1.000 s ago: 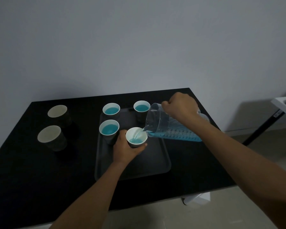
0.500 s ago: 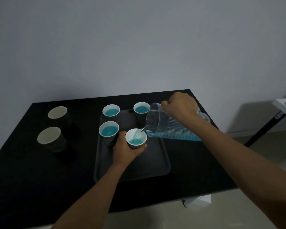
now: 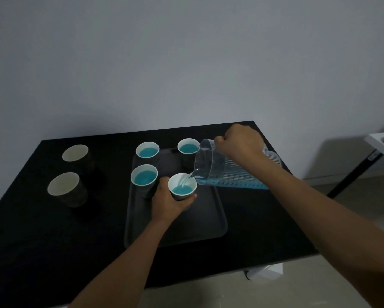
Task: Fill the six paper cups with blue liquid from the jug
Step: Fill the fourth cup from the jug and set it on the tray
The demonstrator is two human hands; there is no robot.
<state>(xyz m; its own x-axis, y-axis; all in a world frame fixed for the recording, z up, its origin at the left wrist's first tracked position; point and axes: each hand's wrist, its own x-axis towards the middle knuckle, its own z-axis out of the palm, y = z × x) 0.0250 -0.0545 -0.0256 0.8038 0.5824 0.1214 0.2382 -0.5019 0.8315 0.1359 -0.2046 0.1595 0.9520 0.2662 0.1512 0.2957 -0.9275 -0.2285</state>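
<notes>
Clear jug [image 3: 228,167] tipped (right hand [image 3: 239,143] fisted).

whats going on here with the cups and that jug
A person is pouring blue liquid from a clear jug, tilted by the right hand, into a paper cup that the left hand steadies on a dark tray. That cup is partly filled. Three other cups on the tray already hold blue liquid. Two empty cups wait on the black table to the left.
</notes>
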